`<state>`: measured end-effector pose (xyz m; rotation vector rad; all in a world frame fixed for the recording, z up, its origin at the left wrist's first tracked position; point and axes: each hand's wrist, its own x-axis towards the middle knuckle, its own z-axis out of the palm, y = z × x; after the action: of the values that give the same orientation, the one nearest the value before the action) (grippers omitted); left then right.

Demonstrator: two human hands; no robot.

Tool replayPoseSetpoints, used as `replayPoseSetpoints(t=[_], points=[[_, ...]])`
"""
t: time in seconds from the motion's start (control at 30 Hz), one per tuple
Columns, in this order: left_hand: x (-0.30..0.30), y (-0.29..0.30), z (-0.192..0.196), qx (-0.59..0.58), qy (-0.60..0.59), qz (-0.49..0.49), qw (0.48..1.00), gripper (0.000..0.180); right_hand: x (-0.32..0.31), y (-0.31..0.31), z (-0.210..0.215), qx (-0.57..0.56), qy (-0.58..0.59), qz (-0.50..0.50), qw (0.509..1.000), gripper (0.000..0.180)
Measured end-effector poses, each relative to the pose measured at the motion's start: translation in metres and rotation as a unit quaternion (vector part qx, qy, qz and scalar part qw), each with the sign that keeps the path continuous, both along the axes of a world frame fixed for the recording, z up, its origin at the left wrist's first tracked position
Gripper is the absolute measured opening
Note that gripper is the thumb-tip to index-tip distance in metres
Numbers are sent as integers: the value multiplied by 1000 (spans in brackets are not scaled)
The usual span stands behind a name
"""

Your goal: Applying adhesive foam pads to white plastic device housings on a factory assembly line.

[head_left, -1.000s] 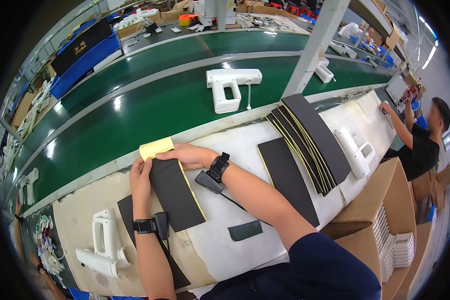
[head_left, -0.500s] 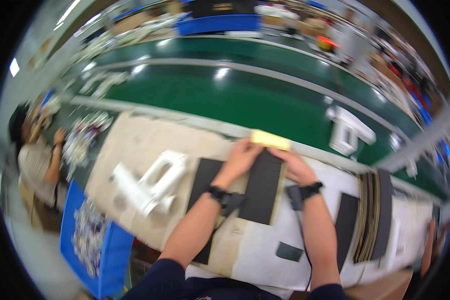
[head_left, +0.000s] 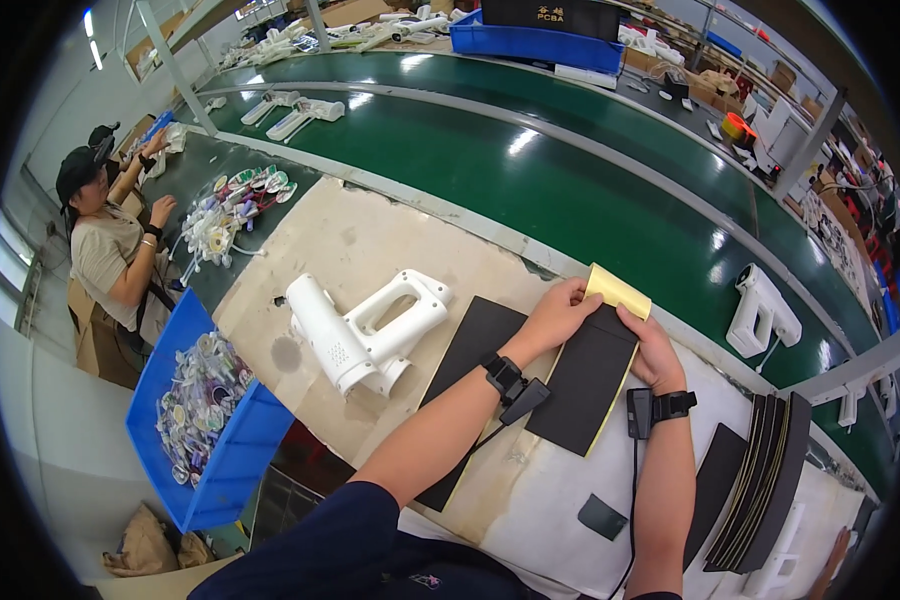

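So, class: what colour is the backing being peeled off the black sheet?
Yellow backing, on the black sheet; head view.

Green conveyor belt runs beside pale workbench.

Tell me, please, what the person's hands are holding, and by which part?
Both the left hand and right hand grip the black foam sheet at its far end, where the yellow backing curls up.
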<state>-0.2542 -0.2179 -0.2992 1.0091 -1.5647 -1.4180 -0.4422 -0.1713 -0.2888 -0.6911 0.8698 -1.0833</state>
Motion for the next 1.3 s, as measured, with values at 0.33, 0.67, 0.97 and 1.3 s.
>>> replayPoseSetpoints(t=[0.33,0.67,0.97,1.3], points=[[1,-1,-3,14,21,-12,1000,34,1,1,0,3,3,1,1000,37],[-1,2,4,9,20,-6,1000,34,-2,-1,-2,-5,8,3,1000,37],[1,1,1,-9,15,2,1000,35,-1,-1,-3,-4,5,7,1000,37],[-5,-4,-9,31,34,-6,999,36,2,4,5,-8,4,7,1000,36]])
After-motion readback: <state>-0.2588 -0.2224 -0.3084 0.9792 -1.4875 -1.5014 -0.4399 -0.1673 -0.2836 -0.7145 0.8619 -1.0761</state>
